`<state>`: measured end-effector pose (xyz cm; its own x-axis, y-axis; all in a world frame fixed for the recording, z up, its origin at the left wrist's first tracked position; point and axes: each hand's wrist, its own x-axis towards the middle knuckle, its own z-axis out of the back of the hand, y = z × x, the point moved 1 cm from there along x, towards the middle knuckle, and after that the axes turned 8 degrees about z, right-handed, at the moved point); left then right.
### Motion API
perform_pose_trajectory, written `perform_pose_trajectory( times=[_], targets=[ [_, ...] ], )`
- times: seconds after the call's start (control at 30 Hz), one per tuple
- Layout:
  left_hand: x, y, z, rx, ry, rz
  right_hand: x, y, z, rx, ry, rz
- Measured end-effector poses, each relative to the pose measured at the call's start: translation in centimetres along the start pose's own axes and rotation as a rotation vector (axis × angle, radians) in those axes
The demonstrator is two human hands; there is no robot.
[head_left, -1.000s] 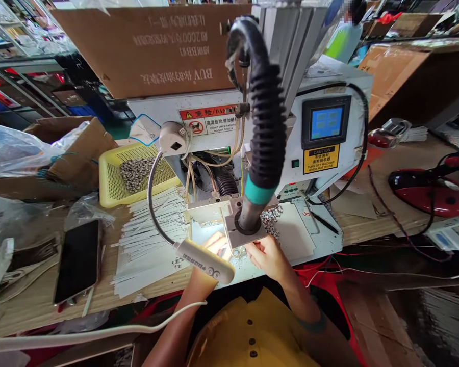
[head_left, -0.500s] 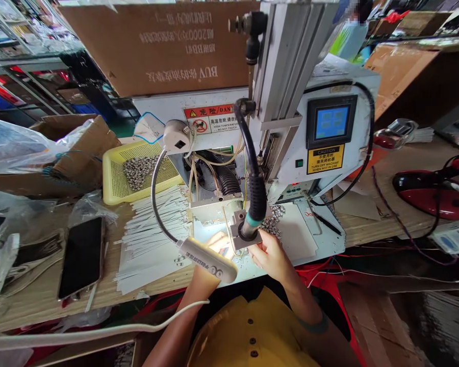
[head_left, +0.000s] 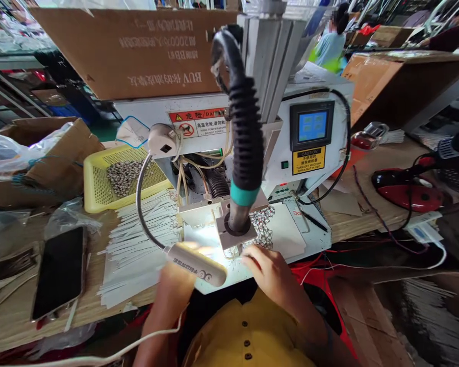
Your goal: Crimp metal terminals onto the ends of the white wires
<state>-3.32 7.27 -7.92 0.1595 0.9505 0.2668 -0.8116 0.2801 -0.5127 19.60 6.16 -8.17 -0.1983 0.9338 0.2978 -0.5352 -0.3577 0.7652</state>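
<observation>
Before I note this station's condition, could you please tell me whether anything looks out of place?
The cardboard box on the machine has its printing upside down. Small parts lie loosely heaped near the right hand; I cannot tell whether they spilled.

Workbench: wood-toned top | behind it, left: metal shelves, cluttered; green floor visible | behind it, right: seated-or-standing unclear, person; brown cartons | bench light: bright white patch, front middle.
</observation>
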Motion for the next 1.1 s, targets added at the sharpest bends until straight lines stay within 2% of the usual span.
perform_pose_trajectory(
  times=[0.03,0.1,0.2,0.3,0.4,0.5,0.57,0.63,0.73,0.8,0.93,1.0,1.03,1.1],
  targets=[
    [-0.7,1.3,0.9,0.067,-0.112,0.019,-0.3,-0.5,0.8,-0.041,-0.009,-0.009],
    [-2.1,4.1,2.3,0.154,-0.193,0.076,-0.5,-2.1,2.3,-0.114,-0.067,-0.056],
    [-3.9,6.9,3.2,0.192,-0.18,0.094,-0.2,-5.0,3.4,-0.298,-0.197,-0.013],
    [-5.0,8.0,3.2,0.158,-0.125,0.114,0.1,-6.9,2.7,-0.432,-0.224,0.104],
    [-4.9,7.6,3.0,0.125,-0.084,0.163,0.1,-7.3,1.9,-0.493,-0.242,0.154],
    [-3.7,6.8,2.5,0.152,-0.181,0.182,-0.1,-7.1,1.7,-0.516,-0.311,0.132],
    [-2.5,6.4,2.1,0.245,-0.25,0.186,-0.2,-6.8,2.0,-0.51,-0.364,0.106],
    [-1.3,6.3,1.8,0.339,-0.245,0.199,-0.3,-6.4,2.3,-0.469,-0.373,0.103],
    [-0.1,6.9,2.0,0.346,-0.178,0.19,-0.4,-6.0,2.9,-0.336,-0.314,0.093],
    [0.3,7.6,2.5,0.28,-0.175,0.155,-0.7,-5.8,3.1,-0.192,-0.275,0.011],
    [0.1,8.1,4.1,0.163,-0.327,0.157,-0.8,-5.2,2.9,0.16,-0.204,-0.199],
    [0.1,7.2,4.4,0.163,-0.366,0.158,-0.6,-4.4,2.6,0.29,-0.158,-0.231],
    [0.2,6.5,4.3,0.157,-0.349,0.145,-0.3,-3.9,2.4,0.349,-0.12,-0.237],
    [0.5,4.6,3.5,0.095,-0.244,0.116,0.3,-2.8,1.8,0.465,-0.004,-0.249]
  ],
)
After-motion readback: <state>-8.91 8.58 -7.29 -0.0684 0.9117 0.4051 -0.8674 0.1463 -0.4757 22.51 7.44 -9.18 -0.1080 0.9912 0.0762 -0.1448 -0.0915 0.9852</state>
